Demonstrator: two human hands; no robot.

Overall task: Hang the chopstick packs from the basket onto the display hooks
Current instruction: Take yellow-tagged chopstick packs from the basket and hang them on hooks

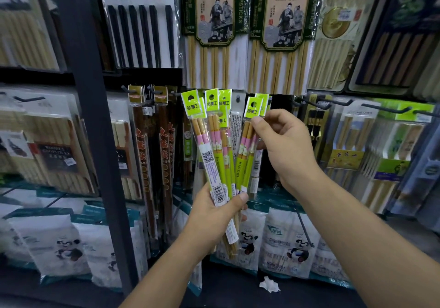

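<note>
Clearly the risk sits in the loose fan of chopstick packs (215,141), which the left hand (214,212) clamps only by their lower ends, just below the grey display hook (237,97); a tug on one could spill the rest. Just right of that hook, the right hand (285,146) pinches the rightmost pack (247,141) by its green header between thumb and fingertips. Its small punched hole could easily miss the hook's tip, I judge.

Dim, soft focus, edges warped & blurry.
</note>
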